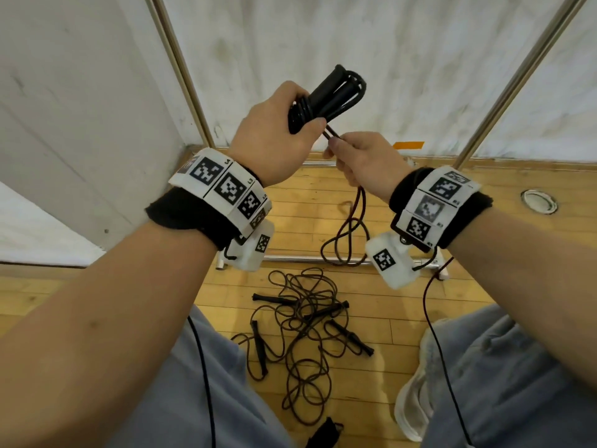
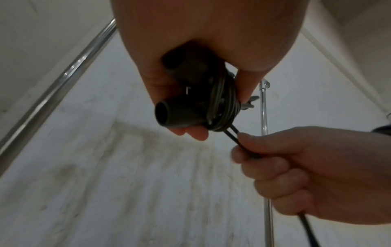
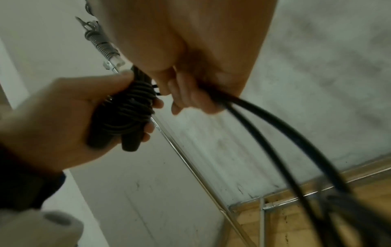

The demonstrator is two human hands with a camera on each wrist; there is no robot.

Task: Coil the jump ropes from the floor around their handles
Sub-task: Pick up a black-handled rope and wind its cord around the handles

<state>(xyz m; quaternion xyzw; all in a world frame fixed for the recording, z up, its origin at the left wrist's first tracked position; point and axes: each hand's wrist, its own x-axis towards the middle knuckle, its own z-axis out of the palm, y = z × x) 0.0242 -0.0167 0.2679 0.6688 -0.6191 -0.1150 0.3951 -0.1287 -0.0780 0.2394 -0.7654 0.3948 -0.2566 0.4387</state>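
Note:
My left hand (image 1: pixel 277 130) grips the two black handles (image 1: pixel 332 92) of a jump rope, held side by side at chest height, with several turns of black cord (image 2: pixel 222 102) wound round them. Just below and right, my right hand (image 1: pixel 358 156) grips the doubled loose cord (image 3: pixel 264 120) close to the coil. The rest of that cord (image 1: pixel 349 231) hangs down to the wooden floor. In the left wrist view the handle ends (image 2: pixel 167 115) point at the camera. More black jump ropes (image 1: pixel 307 331) lie tangled on the floor between my knees.
White walls meet in a corner ahead, crossed by slanting metal poles (image 1: pixel 181 76). A metal bar (image 1: pixel 290 258) lies on the floor under my wrists. A round metal floor fitting (image 1: pixel 539 202) sits at right, orange tape (image 1: pixel 408 145) on the wall base.

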